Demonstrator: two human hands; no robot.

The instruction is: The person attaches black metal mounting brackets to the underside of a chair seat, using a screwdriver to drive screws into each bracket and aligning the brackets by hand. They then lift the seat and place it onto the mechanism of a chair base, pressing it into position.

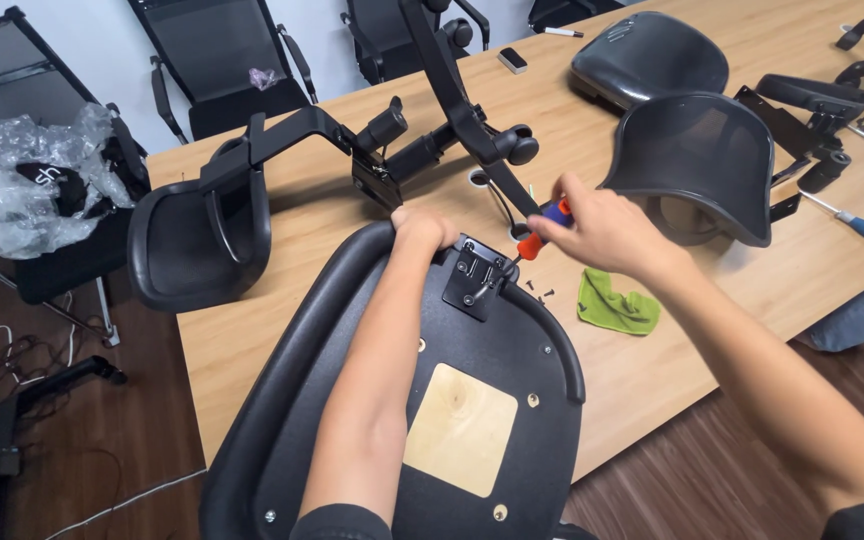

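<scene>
Seat (392, 400) lay upside down, its front half on the table (252, 340), its rear overhanging toward the person. Black bracket (479, 277) sat on the seat's far edge. Right hand (600, 228) was closed round an orange-and-blue screwdriver (542, 228), tip down at the bracket. Left hand (422, 228) was curled over the seat rim beside the bracket, gripping it; fingers hidden behind the edge.

Progress, as judged: bracket in place but fastening not finished. Loose screws (540, 292) lay on the table just beside the seat, so some remained to go in. Whether the screw under the tip was tight, cannot tell. Chair base (452, 120) lay on its side beyond, apart from the seat. Two backrest shells (697, 160) and armrest parts (812, 100) lay unattached at the far right.

Surface: long light-wood table, with a green cloth (617, 305) near the screws and a second screwdriver (847, 218) well apart to the right. Room: dark wood floor, black mesh chairs along a pale wall, crumpled plastic wrap (27, 185) on one chair at left.
</scene>
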